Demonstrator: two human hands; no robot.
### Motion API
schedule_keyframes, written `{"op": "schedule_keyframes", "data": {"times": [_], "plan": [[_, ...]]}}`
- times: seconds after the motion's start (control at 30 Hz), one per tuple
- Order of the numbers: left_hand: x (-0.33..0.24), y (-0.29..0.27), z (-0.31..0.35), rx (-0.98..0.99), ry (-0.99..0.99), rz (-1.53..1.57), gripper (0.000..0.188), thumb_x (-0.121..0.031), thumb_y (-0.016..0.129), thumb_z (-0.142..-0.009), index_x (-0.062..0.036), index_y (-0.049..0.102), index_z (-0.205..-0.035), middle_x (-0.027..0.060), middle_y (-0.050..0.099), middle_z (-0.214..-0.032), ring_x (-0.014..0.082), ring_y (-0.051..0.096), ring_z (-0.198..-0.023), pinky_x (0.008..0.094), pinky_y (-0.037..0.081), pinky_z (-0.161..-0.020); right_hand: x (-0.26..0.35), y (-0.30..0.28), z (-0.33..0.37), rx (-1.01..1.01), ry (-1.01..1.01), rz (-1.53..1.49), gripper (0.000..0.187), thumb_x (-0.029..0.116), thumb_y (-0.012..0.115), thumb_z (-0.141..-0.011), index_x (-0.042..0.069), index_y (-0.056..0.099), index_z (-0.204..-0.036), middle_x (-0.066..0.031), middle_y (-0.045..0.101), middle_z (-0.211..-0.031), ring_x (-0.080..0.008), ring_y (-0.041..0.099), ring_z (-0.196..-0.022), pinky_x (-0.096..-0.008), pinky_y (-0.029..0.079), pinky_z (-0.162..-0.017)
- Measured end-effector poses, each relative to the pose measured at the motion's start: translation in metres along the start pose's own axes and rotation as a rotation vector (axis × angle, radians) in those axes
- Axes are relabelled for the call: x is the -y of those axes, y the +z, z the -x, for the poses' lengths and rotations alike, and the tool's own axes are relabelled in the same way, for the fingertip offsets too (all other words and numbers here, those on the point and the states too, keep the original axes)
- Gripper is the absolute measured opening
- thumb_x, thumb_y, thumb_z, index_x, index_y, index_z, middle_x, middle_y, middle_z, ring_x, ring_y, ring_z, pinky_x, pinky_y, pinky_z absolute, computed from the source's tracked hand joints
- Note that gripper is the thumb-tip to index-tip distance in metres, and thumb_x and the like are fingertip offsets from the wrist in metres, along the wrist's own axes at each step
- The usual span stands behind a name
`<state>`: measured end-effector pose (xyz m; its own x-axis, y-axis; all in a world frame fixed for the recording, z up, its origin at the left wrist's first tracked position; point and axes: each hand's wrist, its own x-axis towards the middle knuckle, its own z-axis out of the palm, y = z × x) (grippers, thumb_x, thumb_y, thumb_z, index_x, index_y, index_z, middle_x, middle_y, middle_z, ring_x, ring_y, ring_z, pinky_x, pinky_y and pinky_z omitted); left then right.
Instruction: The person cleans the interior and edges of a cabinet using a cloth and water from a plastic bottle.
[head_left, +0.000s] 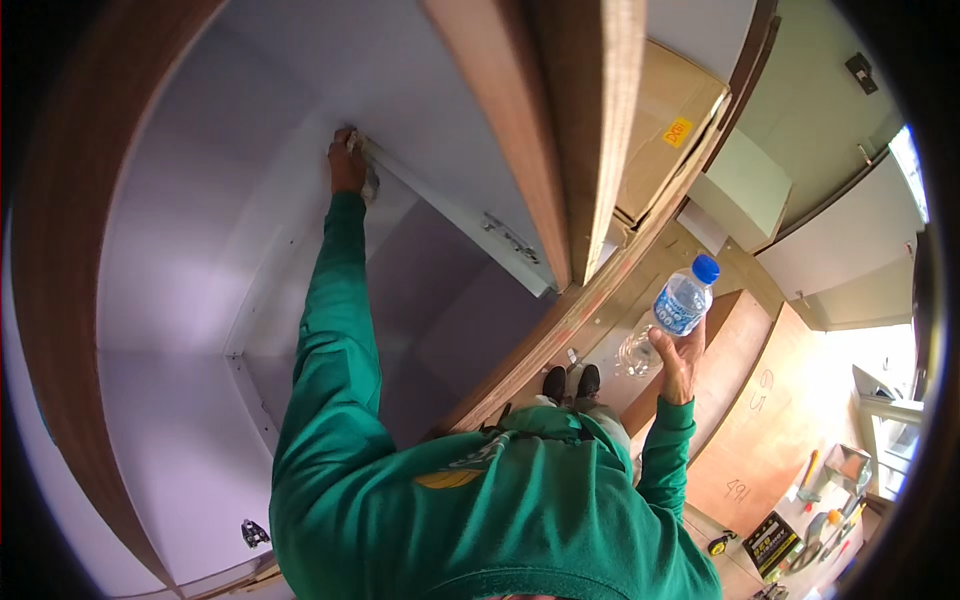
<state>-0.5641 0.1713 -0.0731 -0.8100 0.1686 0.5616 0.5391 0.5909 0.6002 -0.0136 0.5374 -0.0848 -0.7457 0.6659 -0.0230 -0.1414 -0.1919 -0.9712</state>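
Observation:
My left hand (347, 168) reaches far into a white-lined cabinet (190, 230), its fingers closed around a crumpled whitish cloth (371, 183). The cloth is against the end of a white shelf edge (440, 205), beside the inner wall. Metal fittings (510, 238) sit farther along that edge. On the right, my right hand (681, 358) grips a clear plastic bottle (684, 303) with a blue cap and a blue label. The bottle is tilted, cap up and to the right, and looks mostly see-through; whether it has liquid in it I cannot tell.
A wooden cabinet upright (520, 120) stands between my arms. Beyond it is a cardboard box (665, 120). Large wooden boards (745, 430) lean at the right. Near them lie a hammer (808, 482), a tape measure (720, 543) and a black box (770, 545). A hinge (255, 533) is at lower left.

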Motion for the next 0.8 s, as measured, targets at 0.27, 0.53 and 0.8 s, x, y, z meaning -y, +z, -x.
{"op": "schedule_keyframes", "data": {"times": [0.27, 0.53, 0.8], "plan": [[-0.054, -0.005, 0.020, 0.203, 0.226, -0.312, 0.029, 0.000, 0.055, -0.090, -0.0118, 0.061, -0.116, 0.0173, 0.067, -0.109, 0.0388, 0.064, -0.103, 0.0421, 0.052, -0.089, -0.001, -0.013, 0.006, -0.043, 0.040, 0.030, 0.088, 0.021, 0.080, -0.077, 0.002, 0.035, -0.150, -0.0107, 0.054, -0.134, -0.0217, 0.052, -0.122, -0.0363, 0.041, -0.106], [-0.093, 0.007, 0.065, 0.128, 0.321, -0.149, 0.023, -0.002, 0.052, -0.094, -0.0108, 0.061, -0.113, 0.0170, 0.068, -0.105, 0.0397, 0.065, -0.097, 0.0424, 0.051, -0.088, -0.008, -0.020, 0.008, -0.036, 0.048, 0.023, 0.088, 0.022, 0.080, -0.077, 0.002, 0.035, -0.149, -0.0107, 0.054, -0.134, -0.0212, 0.053, -0.122, -0.0356, 0.041, -0.106], [-0.069, 0.006, 0.044, 0.150, -0.009, -0.159, 0.021, -0.003, 0.052, -0.096, -0.0119, 0.062, -0.113, 0.0170, 0.070, -0.105, 0.0399, 0.065, -0.098, 0.0419, 0.051, -0.086, 0.003, -0.006, 0.007, 0.051, 0.015, -0.008, 0.089, 0.021, 0.083, -0.076, 0.002, 0.035, -0.148, -0.0109, 0.054, -0.135, -0.0220, 0.053, -0.123, -0.0369, 0.042, -0.106]]}}
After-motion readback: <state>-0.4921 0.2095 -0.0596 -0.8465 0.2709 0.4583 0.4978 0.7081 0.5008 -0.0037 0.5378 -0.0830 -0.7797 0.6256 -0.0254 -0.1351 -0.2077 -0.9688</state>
